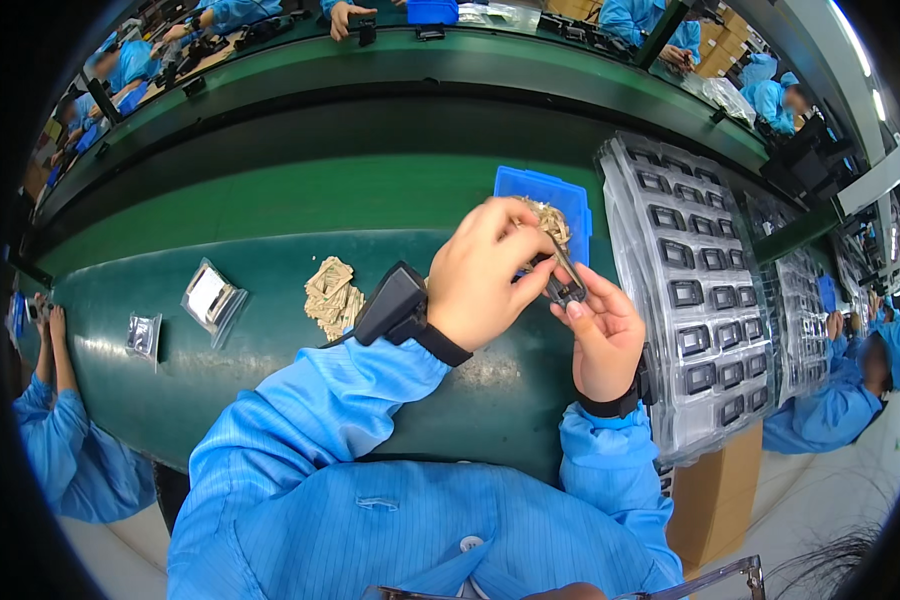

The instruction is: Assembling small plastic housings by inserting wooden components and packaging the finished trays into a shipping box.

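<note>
Dark part [567,292], any writing illegible

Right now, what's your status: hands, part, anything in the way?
Right grip: holding small dark part. Left grip: close over its far end. Blue bin: just beyond, not visibly blocking.

Left hand [482,275]: fingers at small dark part [567,292] | right hand [610,338]: grips it (blue bin [540,184] just beyond) | tan pile [331,290]: on green table [240,385]
</note>
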Demonstrator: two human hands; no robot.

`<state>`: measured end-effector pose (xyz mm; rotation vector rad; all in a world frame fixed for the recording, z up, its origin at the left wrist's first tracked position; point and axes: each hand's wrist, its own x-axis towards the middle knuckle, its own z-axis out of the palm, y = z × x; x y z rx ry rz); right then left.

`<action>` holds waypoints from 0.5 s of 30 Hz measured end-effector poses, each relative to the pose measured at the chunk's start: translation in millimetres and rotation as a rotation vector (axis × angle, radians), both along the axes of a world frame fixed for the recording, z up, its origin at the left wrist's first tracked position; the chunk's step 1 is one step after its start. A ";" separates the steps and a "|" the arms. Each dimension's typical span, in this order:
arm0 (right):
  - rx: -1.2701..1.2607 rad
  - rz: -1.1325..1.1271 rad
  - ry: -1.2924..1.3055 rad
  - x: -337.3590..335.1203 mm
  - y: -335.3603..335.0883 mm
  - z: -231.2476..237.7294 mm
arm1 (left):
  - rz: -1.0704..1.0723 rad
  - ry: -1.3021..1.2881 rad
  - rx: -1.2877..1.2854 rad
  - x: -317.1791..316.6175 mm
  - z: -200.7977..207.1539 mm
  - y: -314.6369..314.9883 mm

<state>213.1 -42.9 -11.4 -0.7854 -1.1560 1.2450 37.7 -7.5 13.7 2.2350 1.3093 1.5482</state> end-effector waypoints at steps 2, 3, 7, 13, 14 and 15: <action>0.024 0.035 -0.006 0.7 1.4 -4.1 | -0.049 0.008 0.019 2.4 -1.1 -1.5; 0.073 0.011 -0.038 -1.0 1.9 -6.3 | -0.066 0.007 0.034 4.8 -2.3 -3.6; 0.127 -0.018 -0.174 -1.7 1.9 -4.2 | -0.107 0.053 0.074 6.0 -2.7 -9.5; 0.153 -0.152 -0.404 1.6 1.6 -11.0 | -0.109 0.075 0.026 7.7 -0.3 -16.9; 0.154 -0.148 -0.401 0.4 0.9 -9.1 | -0.122 0.048 -0.038 8.0 -0.2 -17.8; 0.212 -0.184 -0.481 -1.1 -0.4 -4.7 | -0.136 0.020 -0.103 7.7 0.0 -18.3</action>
